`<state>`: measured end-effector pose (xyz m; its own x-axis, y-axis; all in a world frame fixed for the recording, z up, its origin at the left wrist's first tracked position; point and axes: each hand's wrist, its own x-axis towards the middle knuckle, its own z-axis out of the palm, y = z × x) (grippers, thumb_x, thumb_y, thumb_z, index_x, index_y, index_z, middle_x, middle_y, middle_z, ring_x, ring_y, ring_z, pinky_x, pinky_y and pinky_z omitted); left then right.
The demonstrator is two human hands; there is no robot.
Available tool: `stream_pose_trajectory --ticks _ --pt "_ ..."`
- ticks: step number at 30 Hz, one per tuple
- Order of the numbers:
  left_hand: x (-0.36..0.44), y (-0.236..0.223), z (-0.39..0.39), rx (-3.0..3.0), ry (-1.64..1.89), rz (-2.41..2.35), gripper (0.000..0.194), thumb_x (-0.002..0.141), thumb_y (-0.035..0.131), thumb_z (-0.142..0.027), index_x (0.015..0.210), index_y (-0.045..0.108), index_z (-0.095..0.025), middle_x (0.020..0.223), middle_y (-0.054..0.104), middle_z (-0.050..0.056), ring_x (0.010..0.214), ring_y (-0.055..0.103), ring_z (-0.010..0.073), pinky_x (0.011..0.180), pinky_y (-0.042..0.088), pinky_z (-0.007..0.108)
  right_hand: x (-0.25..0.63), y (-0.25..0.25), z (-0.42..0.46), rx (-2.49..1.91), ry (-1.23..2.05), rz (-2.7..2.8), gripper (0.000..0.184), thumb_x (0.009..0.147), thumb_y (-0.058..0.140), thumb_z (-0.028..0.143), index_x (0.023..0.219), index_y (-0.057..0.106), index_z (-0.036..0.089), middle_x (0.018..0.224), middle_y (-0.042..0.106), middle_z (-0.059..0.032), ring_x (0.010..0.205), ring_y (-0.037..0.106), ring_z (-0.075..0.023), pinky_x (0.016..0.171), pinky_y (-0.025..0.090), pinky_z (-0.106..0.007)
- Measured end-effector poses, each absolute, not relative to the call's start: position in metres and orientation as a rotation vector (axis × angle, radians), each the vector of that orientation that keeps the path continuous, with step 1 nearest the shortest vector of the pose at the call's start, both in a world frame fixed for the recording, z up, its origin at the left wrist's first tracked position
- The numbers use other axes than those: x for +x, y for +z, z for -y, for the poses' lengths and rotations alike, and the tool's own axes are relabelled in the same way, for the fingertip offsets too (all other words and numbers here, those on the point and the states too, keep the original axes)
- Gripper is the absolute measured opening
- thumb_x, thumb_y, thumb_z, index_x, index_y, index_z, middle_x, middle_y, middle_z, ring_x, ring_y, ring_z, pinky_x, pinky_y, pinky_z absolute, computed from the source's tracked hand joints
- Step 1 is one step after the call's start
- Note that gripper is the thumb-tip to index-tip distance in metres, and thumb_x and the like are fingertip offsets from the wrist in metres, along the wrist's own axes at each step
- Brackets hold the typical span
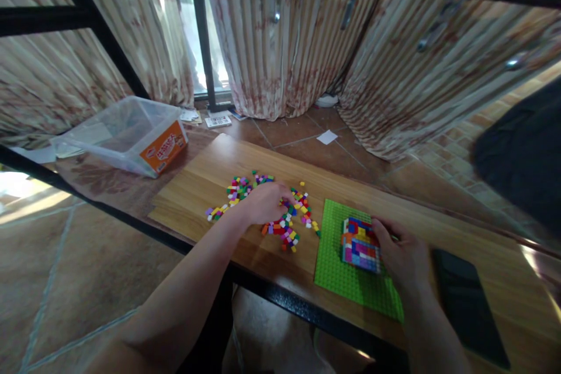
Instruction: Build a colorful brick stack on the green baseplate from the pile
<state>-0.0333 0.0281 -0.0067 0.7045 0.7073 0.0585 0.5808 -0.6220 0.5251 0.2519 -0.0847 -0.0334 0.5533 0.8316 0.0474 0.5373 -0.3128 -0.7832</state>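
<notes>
My left hand [266, 203] reaches down into a spread of small loose toy bricks [280, 226] in many colours. Its fingers are curled and bent together at the bricks; whatever sits between the fingertips is hidden. On the green studded baseplate [331, 266] stands a block built of toy bricks [360, 248], with red, yellow, orange, purple and blue on its top. My right hand [403, 251] is closed at the block's right side, thumb along its upper right edge. The other right fingers curl away behind and are partly hidden.
A dark flat tablet-like object [471, 307] lies right of my right hand on the wooden tabletop [197, 169]. A clear plastic bin [118, 128] with an orange label stands beyond the left end. Black metal bars [175, 239] run along the near edge. Curtains [280, 41] hang behind.
</notes>
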Motion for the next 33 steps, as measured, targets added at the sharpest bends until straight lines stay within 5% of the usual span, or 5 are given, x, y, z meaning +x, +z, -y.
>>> stream_pose_trajectory --ticks 11,18,33 --pt "-0.022 -0.016 -0.026 2.516 0.364 -1.001 0.022 0.075 0.053 -0.009 0.083 0.071 -0.017 0.088 0.066 0.005 0.086 0.061 0.0172 0.081 0.046 0.028 0.254 -0.036 0.086 -1.977 0.401 1.131 0.038 0.078 0.059 0.049 0.096 0.073 0.018 0.086 0.074 -0.0086 0.074 0.069 -0.0226 0.065 0.053 -0.033" --pt "-0.028 -0.009 -0.033 2.207 0.475 -0.923 0.022 0.085 0.047 -0.015 0.090 0.069 -0.014 0.077 0.068 0.002 0.067 0.057 0.0115 0.065 0.043 0.023 0.254 -0.035 0.088 -1.973 0.295 1.211 0.039 0.080 0.055 0.049 0.095 0.073 0.017 0.088 0.073 -0.0097 0.078 0.066 -0.0233 0.071 0.051 -0.037" --pt "-0.012 -0.014 -0.016 2.640 0.224 -1.008 0.020 0.078 0.056 -0.019 0.096 0.066 -0.019 0.099 0.068 0.006 0.093 0.063 0.0219 0.080 0.048 0.031 0.247 -0.031 0.088 -1.946 0.186 1.374 0.032 0.081 0.053 0.043 0.087 0.071 0.018 0.089 0.070 -0.0090 0.074 0.063 -0.0198 0.071 0.050 -0.034"
